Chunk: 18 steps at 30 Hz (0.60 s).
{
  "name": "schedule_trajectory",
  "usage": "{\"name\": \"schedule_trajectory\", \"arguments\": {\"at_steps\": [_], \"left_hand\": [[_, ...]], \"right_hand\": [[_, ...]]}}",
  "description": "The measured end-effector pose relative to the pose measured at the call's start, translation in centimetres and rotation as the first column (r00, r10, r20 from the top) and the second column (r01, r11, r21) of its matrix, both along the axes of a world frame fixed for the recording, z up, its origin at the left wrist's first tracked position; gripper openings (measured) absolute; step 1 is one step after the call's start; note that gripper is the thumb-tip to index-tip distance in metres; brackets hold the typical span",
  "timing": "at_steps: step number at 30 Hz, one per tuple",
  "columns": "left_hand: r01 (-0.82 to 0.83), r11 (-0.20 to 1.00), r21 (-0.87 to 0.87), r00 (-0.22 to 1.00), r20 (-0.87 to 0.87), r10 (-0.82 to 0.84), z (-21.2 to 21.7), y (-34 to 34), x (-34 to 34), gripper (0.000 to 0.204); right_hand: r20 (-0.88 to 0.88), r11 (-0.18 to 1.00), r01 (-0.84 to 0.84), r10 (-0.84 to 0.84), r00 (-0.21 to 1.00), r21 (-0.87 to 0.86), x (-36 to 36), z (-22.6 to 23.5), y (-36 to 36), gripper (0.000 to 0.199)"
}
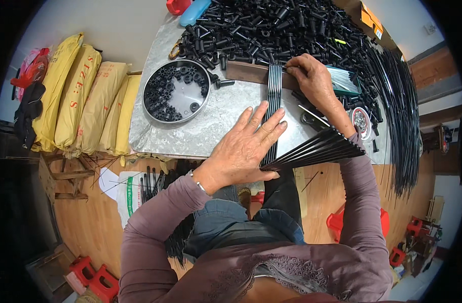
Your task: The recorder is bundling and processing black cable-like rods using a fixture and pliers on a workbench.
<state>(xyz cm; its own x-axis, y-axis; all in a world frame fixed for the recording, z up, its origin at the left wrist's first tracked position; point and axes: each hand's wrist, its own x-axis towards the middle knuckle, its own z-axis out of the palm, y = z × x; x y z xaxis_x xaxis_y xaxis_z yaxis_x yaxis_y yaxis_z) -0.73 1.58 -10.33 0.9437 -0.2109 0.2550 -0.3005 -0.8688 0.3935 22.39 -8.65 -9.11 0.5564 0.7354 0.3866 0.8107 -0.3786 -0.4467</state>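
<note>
My left hand (pixel 243 149) lies flat, fingers spread, on a row of thin black rods (pixel 274 101) laid side by side on the metal-covered table (pixel 190 136). It also pins a fanned bundle of black rods (pixel 317 149) under the thumb side, spreading to the right. My right hand (pixel 311 78) presses its fingertips on the far ends of the rod row, against a brown wooden block (pixel 246 72). A large heap of black plastic tube parts (pixel 276 28) fills the far side of the table.
A round metal tray (pixel 176 91) with small black rings sits left of the rods. Long black rods (pixel 400 116) hang over the table's right edge. Yellow sacks (pixel 84 101) are stacked at left. Red plastic stools (pixel 342 222) stand on the wooden floor.
</note>
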Motion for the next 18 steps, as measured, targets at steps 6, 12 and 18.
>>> {"name": "schedule_trajectory", "arguments": {"at_steps": [6, 12, 18], "left_hand": [[-0.006, 1.000, -0.003, 1.000, 0.003, 0.006, -0.09, 0.05, -0.01, 0.090], [-0.008, 1.000, -0.011, 1.000, 0.018, 0.008, -0.21, 0.07, 0.00, 0.089], [-0.004, 1.000, -0.019, 1.000, 0.025, 0.005, -0.33, 0.06, -0.02, 0.089]], "right_hand": [[0.020, 0.999, 0.023, -0.022, 1.000, -0.028, -0.23, 0.16, 0.06, 0.010], [-0.003, 1.000, -0.029, 0.029, 1.000, 0.012, 0.17, -0.16, -0.10, 0.010], [-0.023, 0.999, -0.051, 0.052, 0.998, 0.014, 0.08, 0.10, -0.08, 0.011]]}}
